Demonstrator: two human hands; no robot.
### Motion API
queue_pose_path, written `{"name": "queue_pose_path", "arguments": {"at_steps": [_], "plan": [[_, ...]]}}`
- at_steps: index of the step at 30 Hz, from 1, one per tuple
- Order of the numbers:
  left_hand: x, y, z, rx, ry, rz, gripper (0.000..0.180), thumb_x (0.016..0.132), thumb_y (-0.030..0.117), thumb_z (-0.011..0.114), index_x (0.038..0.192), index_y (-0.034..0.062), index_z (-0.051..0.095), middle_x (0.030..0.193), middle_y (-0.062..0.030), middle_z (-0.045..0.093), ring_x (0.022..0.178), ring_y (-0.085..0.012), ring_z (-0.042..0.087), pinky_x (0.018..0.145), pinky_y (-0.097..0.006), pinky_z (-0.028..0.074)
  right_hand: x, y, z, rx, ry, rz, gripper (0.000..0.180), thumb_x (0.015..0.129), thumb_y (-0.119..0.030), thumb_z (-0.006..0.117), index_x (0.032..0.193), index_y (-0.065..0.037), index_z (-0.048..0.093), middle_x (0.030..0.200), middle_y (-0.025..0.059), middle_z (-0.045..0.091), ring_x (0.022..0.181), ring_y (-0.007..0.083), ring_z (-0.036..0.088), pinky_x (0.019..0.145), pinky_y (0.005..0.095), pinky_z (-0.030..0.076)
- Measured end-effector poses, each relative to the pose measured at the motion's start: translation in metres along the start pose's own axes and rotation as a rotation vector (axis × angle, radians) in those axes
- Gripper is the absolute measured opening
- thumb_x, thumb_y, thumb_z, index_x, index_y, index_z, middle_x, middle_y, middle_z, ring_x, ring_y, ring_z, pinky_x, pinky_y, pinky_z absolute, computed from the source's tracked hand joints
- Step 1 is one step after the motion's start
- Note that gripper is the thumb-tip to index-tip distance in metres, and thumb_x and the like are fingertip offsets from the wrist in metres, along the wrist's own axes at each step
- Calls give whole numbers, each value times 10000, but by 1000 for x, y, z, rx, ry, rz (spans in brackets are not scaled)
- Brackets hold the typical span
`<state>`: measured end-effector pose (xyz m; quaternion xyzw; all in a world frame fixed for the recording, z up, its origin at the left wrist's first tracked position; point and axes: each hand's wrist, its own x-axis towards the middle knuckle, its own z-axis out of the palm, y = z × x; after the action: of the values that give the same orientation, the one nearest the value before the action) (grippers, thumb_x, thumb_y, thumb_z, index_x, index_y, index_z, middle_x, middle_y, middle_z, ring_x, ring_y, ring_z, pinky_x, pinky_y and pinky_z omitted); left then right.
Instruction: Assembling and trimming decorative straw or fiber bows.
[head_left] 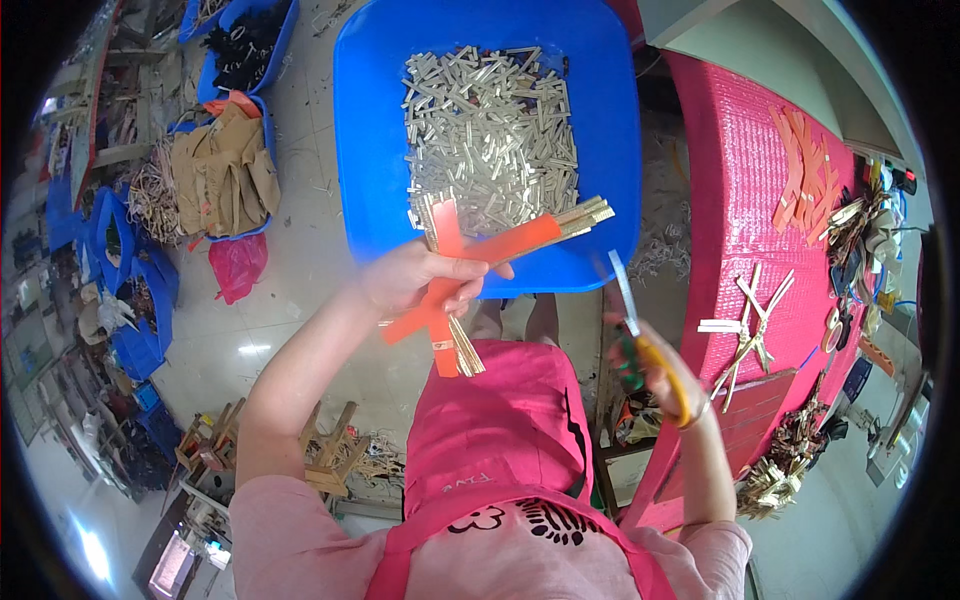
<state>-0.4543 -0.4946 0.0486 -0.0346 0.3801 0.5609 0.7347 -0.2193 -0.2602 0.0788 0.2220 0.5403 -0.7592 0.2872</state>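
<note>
My left hand (405, 280) is closed around crossed bundles of flat gold strips with orange bands (500, 242), over the near edge of a blue tub (365, 140). One band end points to the upper right, another hangs down. My right hand (655, 375), blurred by motion, grips scissors (664, 362) with yellow handles; their pale blade points up, apart from the bundles. Something green shows beside the handles, too blurred to name. Many short gold cut pieces (490, 130) fill the tub's middle.
At the right stands a pink-covered table (735, 170) with orange strips (803, 175) and crossed gold strips (750, 325) on it. On the left, blue bins stand on the floor, one holding tan cloth (225, 170). Small wooden stools (335, 450) are at the lower left.
</note>
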Motion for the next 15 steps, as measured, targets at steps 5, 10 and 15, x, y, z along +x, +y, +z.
{"name": "queue_pose_path", "arguments": {"at_steps": [5, 10, 15], "plan": [[-1, -1, 8, 29, 38, 11, 298, 818, 169, 510, 1030, -40, 504, 560, -5, 449, 499, -76, 432, 501, -203, 348, 40, -7, 32, 63, 76, -117, 1014, 594, -752, 461, 1293, -47, 253, 1018, 59, 489, 879, 128, 446, 776, 267, 350], [-1, 0, 16, 142, 92, 55, 353, 817, 191, 530, 1050, -70, 484, 558, -8, 447, 471, -74, 423, 485, -205, 351, 54, -24, 27, -44, 53, -138, 975, 615, -731, 474, 1290, -58, 273, 1012, 45, 482, 825, 108, 423, 754, 236, 348], [-1, -2, 18, 154, 121, 74, 346, 823, 178, 520, 1056, -75, 484, 556, -5, 445, 473, -69, 424, 489, -203, 353, 53, -24, 27, -84, 82, -119, 961, 622, -691, 524, 1300, -64, 258, 991, 28, 472, 787, 81, 395, 731, 198, 334]]}}
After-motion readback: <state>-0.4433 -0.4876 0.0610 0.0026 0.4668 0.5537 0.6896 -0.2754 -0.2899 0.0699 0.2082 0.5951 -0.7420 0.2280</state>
